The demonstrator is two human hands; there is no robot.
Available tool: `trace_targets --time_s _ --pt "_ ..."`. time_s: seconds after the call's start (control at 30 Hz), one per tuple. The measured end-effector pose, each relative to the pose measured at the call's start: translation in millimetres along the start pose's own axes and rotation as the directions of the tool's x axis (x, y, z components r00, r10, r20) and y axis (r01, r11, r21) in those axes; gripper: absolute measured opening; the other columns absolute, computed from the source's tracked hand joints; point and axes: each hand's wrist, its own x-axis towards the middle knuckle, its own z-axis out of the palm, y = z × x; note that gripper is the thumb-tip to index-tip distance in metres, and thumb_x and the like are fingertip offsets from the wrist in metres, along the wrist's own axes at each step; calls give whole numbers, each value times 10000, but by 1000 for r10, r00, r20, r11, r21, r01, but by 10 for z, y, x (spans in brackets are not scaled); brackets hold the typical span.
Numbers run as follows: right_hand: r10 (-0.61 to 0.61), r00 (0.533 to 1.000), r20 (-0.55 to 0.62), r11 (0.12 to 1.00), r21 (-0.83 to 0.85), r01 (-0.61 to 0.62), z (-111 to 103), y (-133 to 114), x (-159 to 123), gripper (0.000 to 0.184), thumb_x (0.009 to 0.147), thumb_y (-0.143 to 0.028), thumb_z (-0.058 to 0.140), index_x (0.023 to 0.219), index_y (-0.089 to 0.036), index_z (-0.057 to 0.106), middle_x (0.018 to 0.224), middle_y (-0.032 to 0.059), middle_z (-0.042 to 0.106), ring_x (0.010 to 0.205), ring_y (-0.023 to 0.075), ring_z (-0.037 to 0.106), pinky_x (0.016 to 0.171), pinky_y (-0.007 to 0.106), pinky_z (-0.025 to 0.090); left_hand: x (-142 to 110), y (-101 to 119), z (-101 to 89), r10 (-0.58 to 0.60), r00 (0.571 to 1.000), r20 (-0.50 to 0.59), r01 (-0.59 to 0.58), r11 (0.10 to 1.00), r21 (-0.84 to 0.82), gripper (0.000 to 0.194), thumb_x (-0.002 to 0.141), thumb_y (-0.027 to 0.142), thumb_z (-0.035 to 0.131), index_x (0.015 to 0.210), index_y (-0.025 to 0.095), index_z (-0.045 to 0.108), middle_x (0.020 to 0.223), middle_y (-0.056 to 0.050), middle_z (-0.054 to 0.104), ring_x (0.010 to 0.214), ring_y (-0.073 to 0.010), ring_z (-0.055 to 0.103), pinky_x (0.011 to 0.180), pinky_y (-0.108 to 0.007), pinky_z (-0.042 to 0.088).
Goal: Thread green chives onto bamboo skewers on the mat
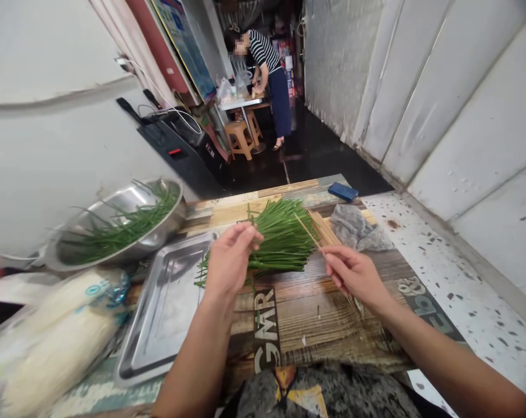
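- Here's the left hand [230, 253], thumb drawn in against curled fingers, right at the left side of the green stalks [284, 235]; whether anything is pinched in there, I cannot tell;
- and the right hand [354, 273] is closed on a thin wooden stick [307, 232], gripped near its lower end between thumb and fingers; the stick slants up and to the left, its tip over the right part of the stalks;
- the stalks lie in a thick pile on the wood-patterned bench [328, 313], mid-bench, between the two hands;
- just right of the pile, a bundle of sticks [324, 229]; beside that, a crumpled grey bag [354, 226]; and beyond the bag, near the far edge, a small blue box [342, 191];
- over on the left, a metal tray [169, 313], with a few stalk ends reaching over its right side; behind it, a big metal bowl [180, 217] with more greens [132, 223] inside;
- nearer, at lower left, clear bags [67, 331] of something pale;
- and in the background, a person [269, 75] in a striped top bends over a small table [241, 103], with brown stools [240, 139] by it.
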Motion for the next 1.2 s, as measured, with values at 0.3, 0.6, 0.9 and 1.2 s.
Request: trace_targets --time_s 0.3,0.6,0.9,1.2 --pt "196 942 272 974 60 -220 116 33 -187 343 825 -382 528 1099 -187 464 683 -63 562 331 13 353 294 127 218 -241 -168 -35 -50 999 -16 52 912 407 234 680 331 705 802 138 656 669 -10 651 567 -94 553 496 -184 414" --pt "26 991 129 940 -340 19 174 298 -227 412 892 -342 449 1202 -127 616 505 -49 463 450 76 418 434 184 359 -319 -728 51 -233 972 -23 225 903 367 244 699 366 665 788 139 652 648 9 620 439 -42 415 432 -177 329" --pt "-91 986 143 840 -521 153 116 350 -237 345 905 -304 465 1174 -206 658 1025 45 712 853 171 661 736 285 548 -334 -779 47 -206 977 -49 211 915 345 247 707 372 660 807 146 652 639 17 604 485 -61 455 472 -186 351" --pt "-114 982 151 834 -523 177 122 362 -252 330 908 -291 471 1173 -226 657 1054 24 707 988 199 658 826 330 559 -308 -810 30 -177 981 -82 194 922 336 225 705 350 657 822 158 660 678 4 629 554 -82 521 533 -194 397"
